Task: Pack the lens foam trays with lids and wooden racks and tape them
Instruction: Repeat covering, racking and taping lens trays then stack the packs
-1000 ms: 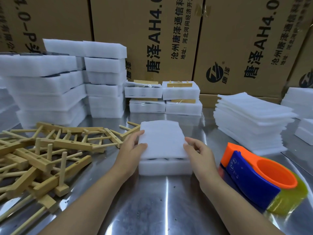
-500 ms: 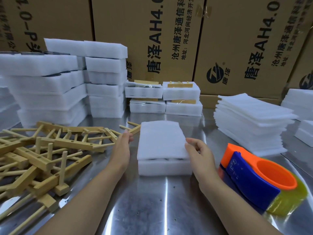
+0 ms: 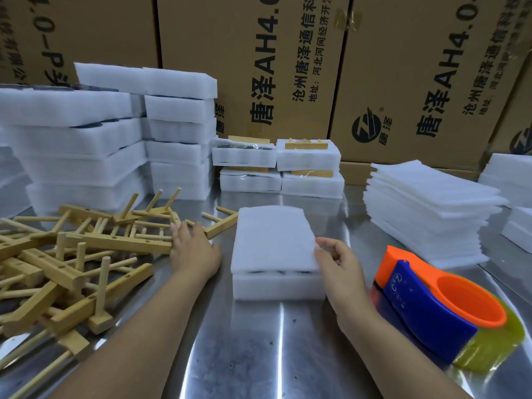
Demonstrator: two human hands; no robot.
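A white foam tray (image 3: 277, 287) sits in the middle of the steel table with a thin foam lid (image 3: 272, 237) lying on top; dark lenses show in the gap at the front. My right hand (image 3: 341, 262) is at the lid's right edge, fingers loosely curled beside it. Off to the tray's left, my left hand (image 3: 193, 249) reaches with straight fingers into the pile of wooden racks (image 3: 77, 251) and touches a rack bar. An orange and blue tape dispenser (image 3: 440, 308) with yellowish tape lies at the right.
Stacks of foam trays (image 3: 86, 148) stand at the back left. Several taped packs topped with racks (image 3: 276, 168) sit at the back centre. A stack of foam lid sheets (image 3: 429, 208) is at the right. Cardboard boxes (image 3: 259, 67) wall off the back.
My left hand has left the lid's left edge and moved left to the rack pile. My right hand stays at the lid's right edge.
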